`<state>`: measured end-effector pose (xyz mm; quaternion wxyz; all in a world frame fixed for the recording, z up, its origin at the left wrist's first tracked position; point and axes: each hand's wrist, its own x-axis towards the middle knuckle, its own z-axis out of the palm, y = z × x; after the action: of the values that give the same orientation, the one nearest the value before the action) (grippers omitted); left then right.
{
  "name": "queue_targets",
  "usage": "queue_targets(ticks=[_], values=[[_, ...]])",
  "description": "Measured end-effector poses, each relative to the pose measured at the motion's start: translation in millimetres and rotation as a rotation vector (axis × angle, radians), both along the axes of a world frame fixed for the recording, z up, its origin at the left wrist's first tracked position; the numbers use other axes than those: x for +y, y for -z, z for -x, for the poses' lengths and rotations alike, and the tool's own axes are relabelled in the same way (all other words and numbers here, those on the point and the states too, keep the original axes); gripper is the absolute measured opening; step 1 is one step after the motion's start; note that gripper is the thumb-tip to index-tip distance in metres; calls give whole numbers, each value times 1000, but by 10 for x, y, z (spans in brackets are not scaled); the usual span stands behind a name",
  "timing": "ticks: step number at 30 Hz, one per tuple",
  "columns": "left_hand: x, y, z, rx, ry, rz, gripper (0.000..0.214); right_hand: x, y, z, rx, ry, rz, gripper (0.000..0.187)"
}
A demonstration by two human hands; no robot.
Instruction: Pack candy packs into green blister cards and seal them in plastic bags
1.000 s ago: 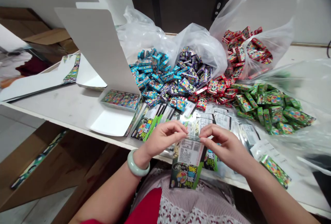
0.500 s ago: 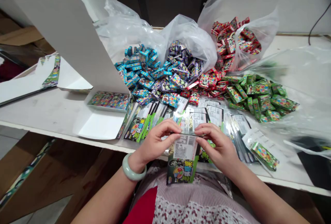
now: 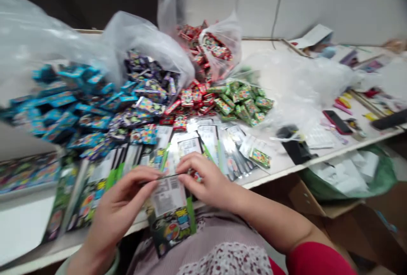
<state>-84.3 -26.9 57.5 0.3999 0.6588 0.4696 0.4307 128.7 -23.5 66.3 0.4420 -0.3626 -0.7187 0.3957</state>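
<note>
View swung rightward since the earlier frame | small, glossy blue boxes [image 3: 60,101] heaped | left hand [image 3: 114,207]: thumb and fingers nipping top edge of flat, slick pouch [image 3: 171,226], hanging before table [image 3: 270,175]; level, even grip should avoid creasing | right hand [image 3: 208,181]: same close pinch, other end | crumpled, filmy plastic [image 3: 308,82]

PLACE: packing workshop | white worktable [image 3: 274,163] | heaps of small boxes [image 3: 63,102] | plastic bags [image 3: 148,40]

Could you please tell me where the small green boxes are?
In the head view, the small green boxes lie right of centre, beside the red boxes, beyond the right hand.
</note>
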Motion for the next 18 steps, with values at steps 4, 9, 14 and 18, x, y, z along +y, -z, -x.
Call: queue_targets(ticks=[4, 9, 14, 18], values=[[46, 29, -27, 54, -101, 37, 4, 74, 31, -420, 23, 46, 212, 22], [32, 3, -80, 22, -186, 138, 10, 43, 260, -1608, -571, 633, 369, 19], [63, -16, -130, 7, -166, 198, 14, 19, 599, -2335, -793, 878, 457, 20], [70, 16, -111, 19, -151, 136, 14, 72, 776, -2419, -825, 923, 478, 19]])
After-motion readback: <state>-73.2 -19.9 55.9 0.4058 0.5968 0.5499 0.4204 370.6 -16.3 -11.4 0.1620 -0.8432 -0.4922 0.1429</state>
